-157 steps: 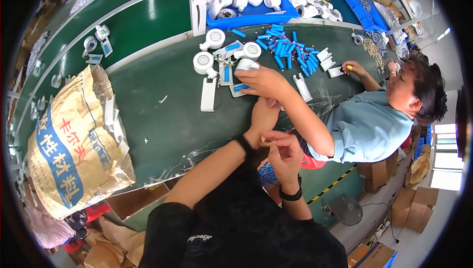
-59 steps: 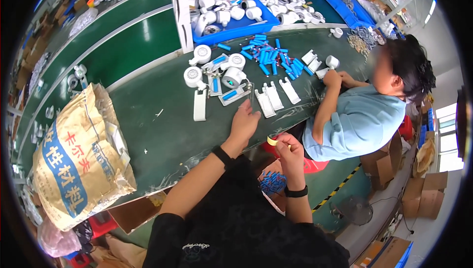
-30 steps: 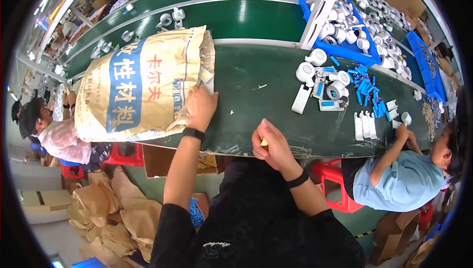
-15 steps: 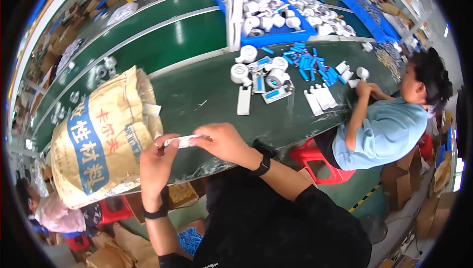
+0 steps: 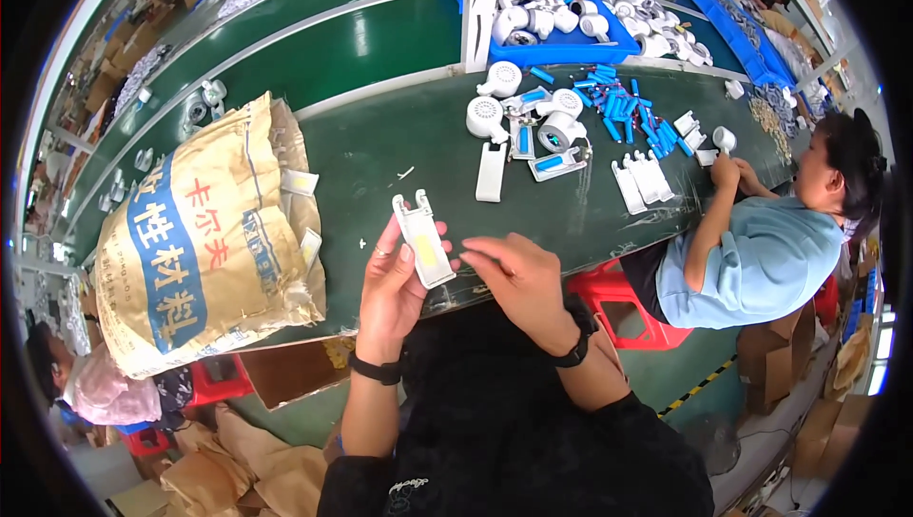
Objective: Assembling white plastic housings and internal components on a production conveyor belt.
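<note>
Thumb and fingers of the left hand [image 5: 388,296] close around a white plastic case [image 5: 424,243] above the table [image 5: 357,217]; the half-curled right hand [image 5: 520,281] hovers beside it, its contents unclear. A loose left grip could drop the case. Half a second ago, both hands held it.

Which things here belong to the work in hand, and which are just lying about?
Seems in use:
white casing with yellow patch, in the left hand;
paper sack holding similar casings.

Seems lying about:
small white scrap on the bench;
crumpled brown paper below.
</note>
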### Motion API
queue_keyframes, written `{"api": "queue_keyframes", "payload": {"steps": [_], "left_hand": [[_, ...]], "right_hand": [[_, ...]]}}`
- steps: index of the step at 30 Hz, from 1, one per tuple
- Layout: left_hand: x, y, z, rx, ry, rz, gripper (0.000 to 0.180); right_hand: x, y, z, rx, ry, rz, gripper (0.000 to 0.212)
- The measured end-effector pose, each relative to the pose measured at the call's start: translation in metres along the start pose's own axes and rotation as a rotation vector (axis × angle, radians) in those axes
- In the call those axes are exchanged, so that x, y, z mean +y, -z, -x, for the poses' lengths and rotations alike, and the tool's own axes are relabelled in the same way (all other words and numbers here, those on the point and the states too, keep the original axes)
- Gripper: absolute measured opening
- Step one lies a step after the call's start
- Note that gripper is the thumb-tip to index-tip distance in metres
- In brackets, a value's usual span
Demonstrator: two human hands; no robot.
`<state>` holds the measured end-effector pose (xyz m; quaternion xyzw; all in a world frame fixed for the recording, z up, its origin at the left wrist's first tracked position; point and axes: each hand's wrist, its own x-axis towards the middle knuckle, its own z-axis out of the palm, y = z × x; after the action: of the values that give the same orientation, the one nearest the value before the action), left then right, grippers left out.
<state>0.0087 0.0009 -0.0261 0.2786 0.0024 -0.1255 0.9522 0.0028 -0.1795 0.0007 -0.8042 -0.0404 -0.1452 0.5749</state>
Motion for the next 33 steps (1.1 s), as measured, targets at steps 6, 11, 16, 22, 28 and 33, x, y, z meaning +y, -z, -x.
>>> {"api": "queue_keyframes", "payload": {"steps": [6, 11, 16, 22, 28, 33], "left_hand": [[-0.003, 0.005, 0.006, 0.049, 0.026, -0.062, 0.051], [-0.006, 0.004, 0.006, 0.075, 0.062, -0.113, 0.051], [-0.005, 0.006, 0.009, 0.077, 0.094, -0.129, 0.050], [-0.006, 0.002, 0.007, 0.100, 0.118, -0.145, 0.051], [-0.029, -0.018, -0.002, 0.011, 0.253, -0.197, 0.053], [-0.125, -0.044, -0.074, 0.053, 0.495, -0.253, 0.050]], "right_hand": [[-0.006, 0.003, -0.010, -0.247, 0.526, 0.281, 0.019], [-0.006, 0.008, -0.009, -0.284, 0.579, 0.342, 0.022], [-0.002, 0.005, -0.005, -0.299, 0.647, 0.336, 0.022], [0.007, 0.001, -0.002, -0.264, 0.580, 0.270, 0.024], [0.034, 0.035, -0.008, -0.006, 0.240, 0.129, 0.016], [0.054, 0.109, 0.008, 0.325, -0.438, -0.662, 0.006]]}}
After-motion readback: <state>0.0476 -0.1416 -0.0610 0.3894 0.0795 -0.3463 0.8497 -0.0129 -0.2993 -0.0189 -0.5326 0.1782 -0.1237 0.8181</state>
